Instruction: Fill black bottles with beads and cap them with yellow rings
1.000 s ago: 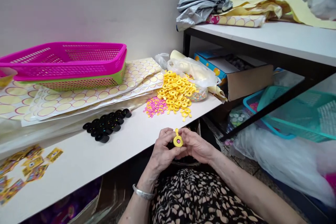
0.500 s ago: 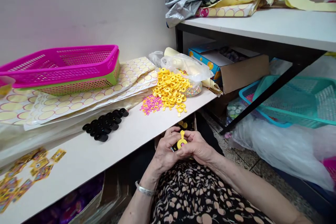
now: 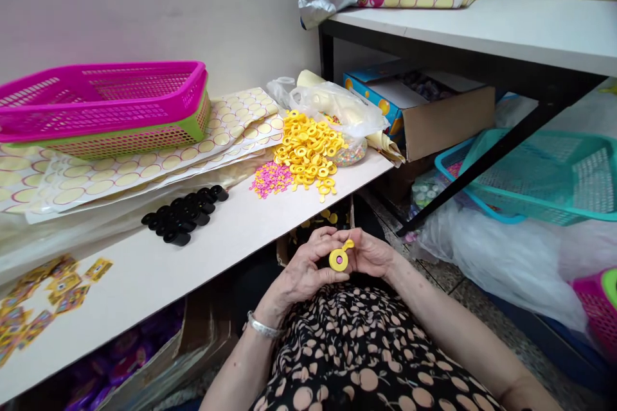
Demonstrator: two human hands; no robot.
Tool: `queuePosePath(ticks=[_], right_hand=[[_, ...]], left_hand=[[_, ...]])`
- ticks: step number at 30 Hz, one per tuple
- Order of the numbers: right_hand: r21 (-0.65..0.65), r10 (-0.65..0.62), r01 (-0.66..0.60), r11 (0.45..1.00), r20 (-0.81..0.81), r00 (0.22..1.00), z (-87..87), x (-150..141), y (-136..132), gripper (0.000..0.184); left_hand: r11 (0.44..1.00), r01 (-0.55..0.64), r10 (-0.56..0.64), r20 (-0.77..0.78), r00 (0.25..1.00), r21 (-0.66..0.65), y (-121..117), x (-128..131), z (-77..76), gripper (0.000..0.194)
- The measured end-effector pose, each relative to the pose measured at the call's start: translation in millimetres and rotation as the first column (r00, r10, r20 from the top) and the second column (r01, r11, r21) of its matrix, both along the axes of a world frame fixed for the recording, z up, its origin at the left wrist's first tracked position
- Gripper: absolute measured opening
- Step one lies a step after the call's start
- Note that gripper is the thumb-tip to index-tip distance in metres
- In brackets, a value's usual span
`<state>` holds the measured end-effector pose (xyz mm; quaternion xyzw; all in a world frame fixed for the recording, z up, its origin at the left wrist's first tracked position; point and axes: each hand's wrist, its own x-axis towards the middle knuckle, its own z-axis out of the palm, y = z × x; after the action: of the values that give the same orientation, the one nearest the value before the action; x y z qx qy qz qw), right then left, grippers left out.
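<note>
Over my lap, a round yellow plastic piece (image 3: 339, 261) with a short knobbed tab shows its face, with a small pink centre. My left hand (image 3: 306, 266) is closed around it, thumb below and fingers above. My right hand (image 3: 373, 253) is closed at its right side, fingers by the tab; the fingertips are partly hidden. On the table lies a heap of similar yellow pieces (image 3: 311, 144), beside a small pile of pink and yellow bits (image 3: 271, 179). Several black caps (image 3: 186, 212) stand in rows further left.
Printed yellow cards (image 3: 67, 286) lie at the table's left end. Stacked pink and green baskets (image 3: 193, 103) rest on sticker sheets (image 3: 241, 117). An open carton (image 3: 448, 122) sits under the right-hand shelf (image 3: 482, 32), with a teal basket (image 3: 544, 173) below. Beneath the table's edge is another box (image 3: 282, 250).
The yellow piece has turned, its tab now leaning right instead of pointing up. My right thumb has come off its face, and the right hand has shifted right. The camera view has tilted down.
</note>
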<state>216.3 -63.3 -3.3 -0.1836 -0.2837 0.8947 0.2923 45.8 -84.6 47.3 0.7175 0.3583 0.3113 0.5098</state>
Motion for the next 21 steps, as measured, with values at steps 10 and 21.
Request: queuePosePath(ticks=[10, 21], right_hand=[[0.219, 0.066, -0.114, 0.969, 0.214, 0.975, 21.0, 11.8, 2.3, 0.048], [0.300, -0.202, 0.139, 0.944, 0.189, 0.961, 1.2, -12.8, -21.0, 0.044]], left_hand=[[0.990, 0.053, -0.040, -0.095, 0.995, 0.131, -5.8, 14.9, -2.3, 0.034], [0.999, -0.046, 0.047, -0.056, 0.997, 0.025, -4.1, 4.2, -23.7, 0.030]])
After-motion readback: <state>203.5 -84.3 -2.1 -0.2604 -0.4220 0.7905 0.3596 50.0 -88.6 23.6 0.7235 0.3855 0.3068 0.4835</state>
